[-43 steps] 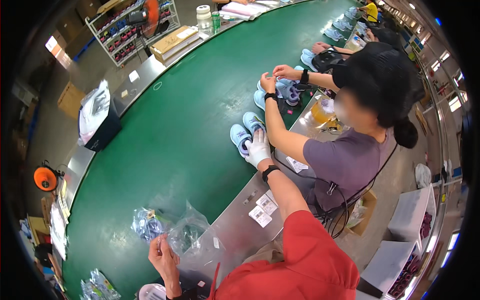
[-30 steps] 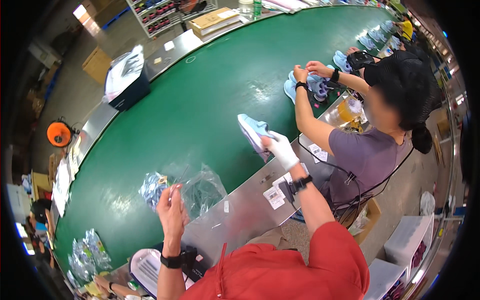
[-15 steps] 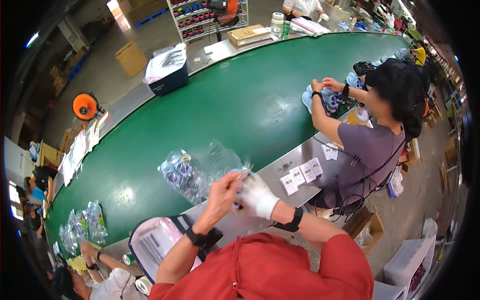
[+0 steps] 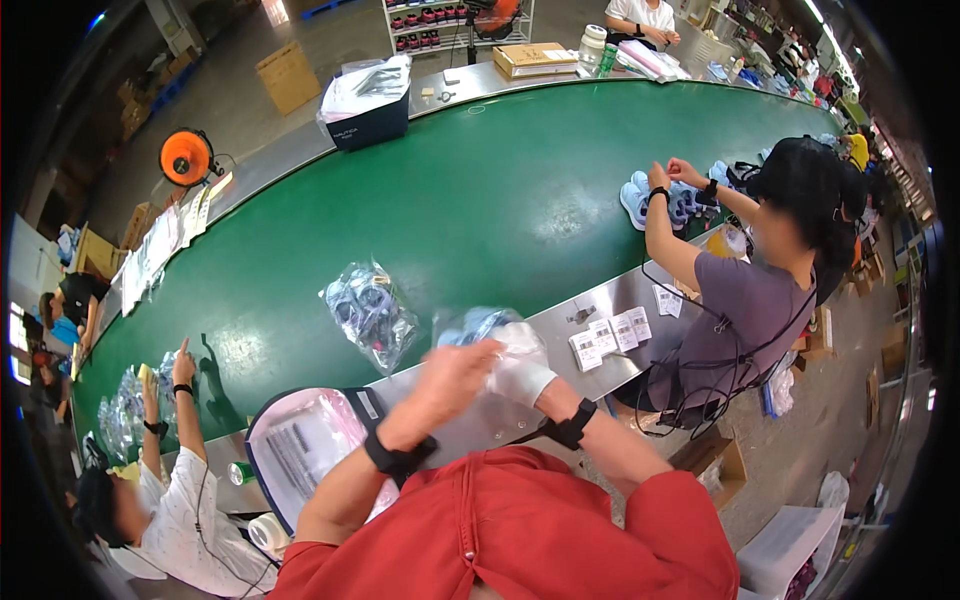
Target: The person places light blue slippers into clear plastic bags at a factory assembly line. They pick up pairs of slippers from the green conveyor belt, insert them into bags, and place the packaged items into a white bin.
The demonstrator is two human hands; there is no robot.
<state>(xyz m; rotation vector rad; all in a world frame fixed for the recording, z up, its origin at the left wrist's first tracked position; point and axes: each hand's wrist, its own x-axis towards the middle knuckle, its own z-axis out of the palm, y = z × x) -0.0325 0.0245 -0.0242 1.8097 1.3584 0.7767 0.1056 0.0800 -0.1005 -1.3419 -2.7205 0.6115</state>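
A pair of light-blue shoes in clear plastic (image 4: pixel 474 325) lies just beyond my hands at the belt's near edge. My right hand (image 4: pixel 520 368), in a white glove, closes on the right side of this bundle. Bare and smeared by motion, my left hand (image 4: pixel 445 385) crosses over the near side of the plastic; its grip cannot be made out. To the left, another bagged pair of blue and purple shoes (image 4: pixel 367 312) rests on the green belt (image 4: pixel 270 260), apart from both hands.
An open case with papers (image 4: pixel 310 450) lies by my left forearm. White printed cards (image 4: pixel 610 335) sit on the metal ledge to the right. Co-workers flank me: one handles shoes (image 4: pixel 675 200) at right, another reaches near bagged shoes (image 4: pixel 120 410) at left. A dark box (image 4: pixel 370 120) stands across the belt.
The clear plastic that was spread loosely on the belt is now drawn in around the shoes at my hands. The co-worker at left has raised both arms. My view has shifted slightly.
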